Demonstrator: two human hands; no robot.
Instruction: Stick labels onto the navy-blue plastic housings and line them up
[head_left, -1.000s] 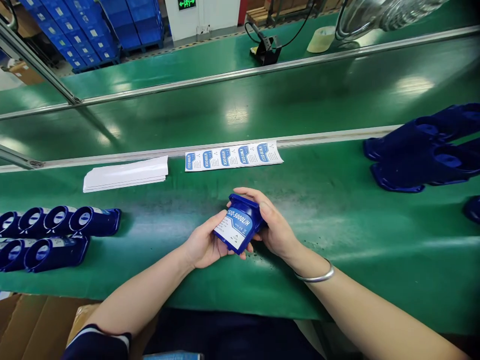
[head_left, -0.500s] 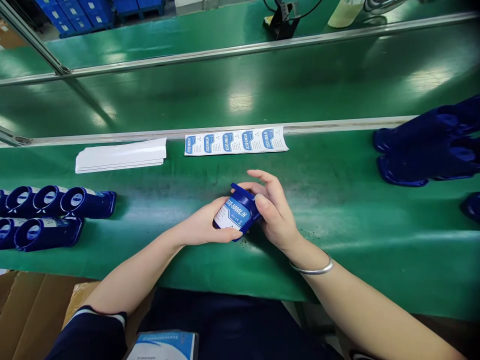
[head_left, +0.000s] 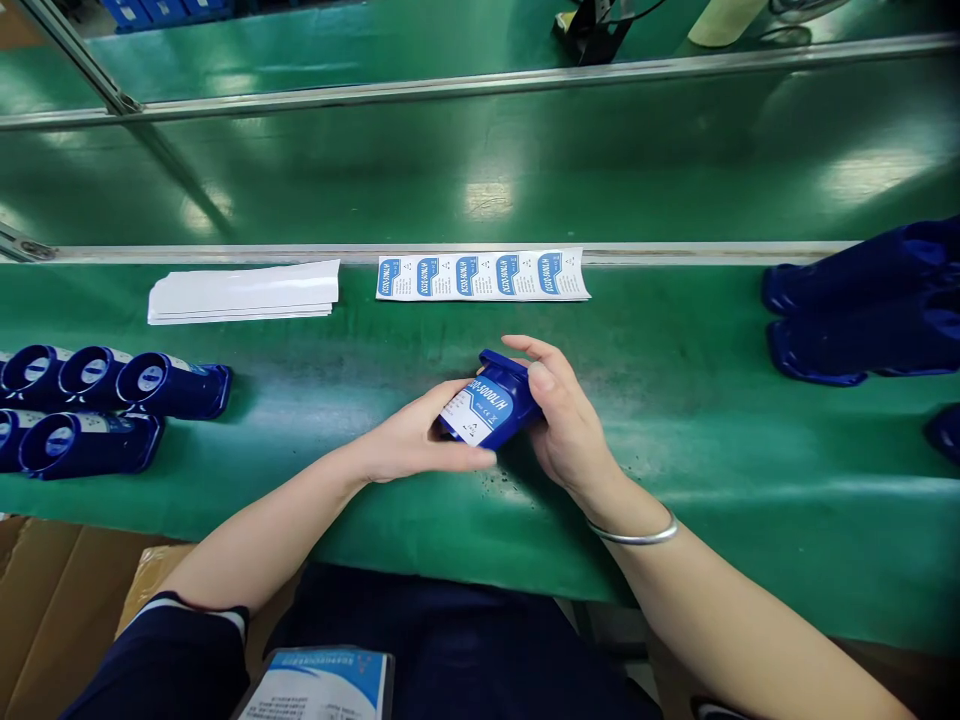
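Above the green worktop (head_left: 360, 360), a dark blue plastic housing (head_left: 516, 398) is tilted between my hands. A blue-and-white label (head_left: 480, 408) with printed text faces up on its side. My left hand (head_left: 405, 438) is curled around the housing's left end, thumb toward me and fingers partly hidden behind it. My right hand (head_left: 574, 430) grips the right end, with the thumb on top and the index finger extended beyond it. A sheet of similar labels (head_left: 480, 276) lies just past my hands.
White paper strips (head_left: 244, 293) are stacked left of the label sheet. Several labelled blue housings (head_left: 176, 385) lie in rows at the left; more blue housings (head_left: 847, 310) lie at the right. A metal rail (head_left: 675, 250) runs along the worktop's far edge. A cardboard box (head_left: 60, 600) stands below left.
The housing has moved slightly right and away from me, and has turned a little in my hands. My left thumb has come away from the label's edge. The camera view has shifted slightly.
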